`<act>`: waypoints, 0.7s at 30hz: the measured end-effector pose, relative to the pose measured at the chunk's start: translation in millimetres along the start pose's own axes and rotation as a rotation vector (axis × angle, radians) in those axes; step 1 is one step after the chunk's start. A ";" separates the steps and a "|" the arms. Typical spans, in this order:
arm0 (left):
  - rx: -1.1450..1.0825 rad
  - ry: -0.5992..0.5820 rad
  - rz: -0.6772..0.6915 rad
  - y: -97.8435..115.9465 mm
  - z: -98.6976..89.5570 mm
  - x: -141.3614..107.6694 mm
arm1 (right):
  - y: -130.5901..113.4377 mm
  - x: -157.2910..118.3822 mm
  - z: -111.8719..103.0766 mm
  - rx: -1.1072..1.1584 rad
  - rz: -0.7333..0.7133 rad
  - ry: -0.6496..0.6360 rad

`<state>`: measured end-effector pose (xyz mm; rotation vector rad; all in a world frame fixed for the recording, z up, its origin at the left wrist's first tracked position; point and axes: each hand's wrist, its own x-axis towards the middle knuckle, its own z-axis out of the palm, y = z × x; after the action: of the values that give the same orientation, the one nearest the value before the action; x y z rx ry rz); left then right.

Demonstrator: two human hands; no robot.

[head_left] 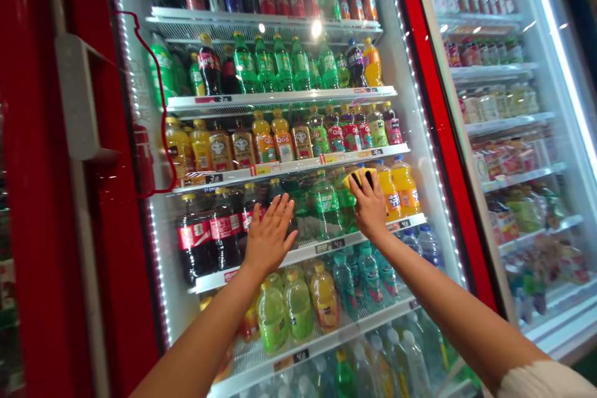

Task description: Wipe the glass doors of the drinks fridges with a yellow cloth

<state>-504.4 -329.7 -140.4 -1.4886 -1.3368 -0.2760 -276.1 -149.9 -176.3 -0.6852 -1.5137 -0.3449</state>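
Observation:
A glass door (298, 168) in a red frame stands in front of me, with drinks showing behind it. My left hand (269, 236) lies flat against the glass, fingers spread, with nothing in it. It overlaps the view of cola bottles (224, 224) and an empty-looking stretch of shelf. Higher and to the right, my right hand (370, 208) presses a yellow cloth (353, 179) with dark patches to the glass. Its fingers are bent over the cloth and partly hide it. Behind that hand are green bottles (326, 202) and orange soda bottles (405, 183).
On the left, a pale door handle (79, 96) sticks out from the red frame (112, 230). A second lit cooler (513, 118) with stocked shelves stands at the right. Shelf edges (298, 165) with price tags run across behind the glass.

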 end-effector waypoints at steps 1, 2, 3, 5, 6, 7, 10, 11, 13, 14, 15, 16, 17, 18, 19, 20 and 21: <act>0.004 -0.001 -0.002 -1.6 0.1 -0.9 | -15.6 4.5 7.9 0.016 0.034 0.025; 0.010 -0.002 -0.002 -2.1 0.6 -1.6 | -32.0 5.1 15.0 0.031 0.045 0.029; 0.016 -0.002 -0.004 -2.0 1.4 -2.5 | -46.8 1.7 20.3 0.042 0.032 0.012; 0.027 0.000 -0.017 -0.7 3.4 -5.6 | -64.9 -13.1 23.3 0.053 -0.061 -0.066; 0.032 0.001 -0.025 -0.3 4.3 -8.2 | -66.5 -21.3 21.2 0.053 -0.130 -0.111; 0.036 0.001 -0.033 -0.5 5.0 -11.8 | -63.6 -27.9 17.6 0.053 -0.202 -0.148; 0.048 0.000 -0.057 -5.9 4.8 -27.3 | -46.7 -27.4 7.8 0.057 -0.325 -0.180; 0.053 0.002 -0.067 -9.1 4.0 -33.4 | -45.4 -20.7 7.7 0.057 -0.306 -0.159; 0.063 0.009 -0.096 -16.3 1.9 -45.8 | -57.6 -4.0 13.7 0.054 -0.205 -0.082; 0.069 0.012 -0.113 -19.9 0.7 -51.7 | -70.5 2.8 18.6 0.052 -0.157 -0.046; 0.074 0.014 -0.131 -23.4 -0.4 -57.2 | -86.0 6.9 23.7 0.051 -0.133 -0.025; 0.078 0.011 -0.144 -26.8 -1.6 -62.3 | -102.0 7.9 27.9 0.052 -0.139 -0.023; 0.080 0.003 -0.151 -30.2 -2.7 -67.0 | -116.3 5.8 30.5 0.055 -0.178 -0.042; 0.080 -0.009 -0.155 -33.8 -3.9 -71.5 | -127.0 1.5 31.1 0.062 -0.246 -0.080; 0.080 -0.025 -0.156 -37.7 -5.2 -75.5 | -133.0 -3.7 29.5 0.072 -0.327 -0.129; 0.078 -0.041 -0.158 -42.0 -6.5 -79.3 | -134.4 -8.3 26.4 0.082 -0.400 -0.176; 0.077 -0.055 -0.157 -46.8 -7.9 -82.7 | -132.0 -11.1 22.5 0.089 -0.451 -0.211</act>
<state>-567.8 -392.7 -173.4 -1.3378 -1.4955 -0.2827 -374.7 -240.1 -163.0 -0.3095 -1.8736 -0.5540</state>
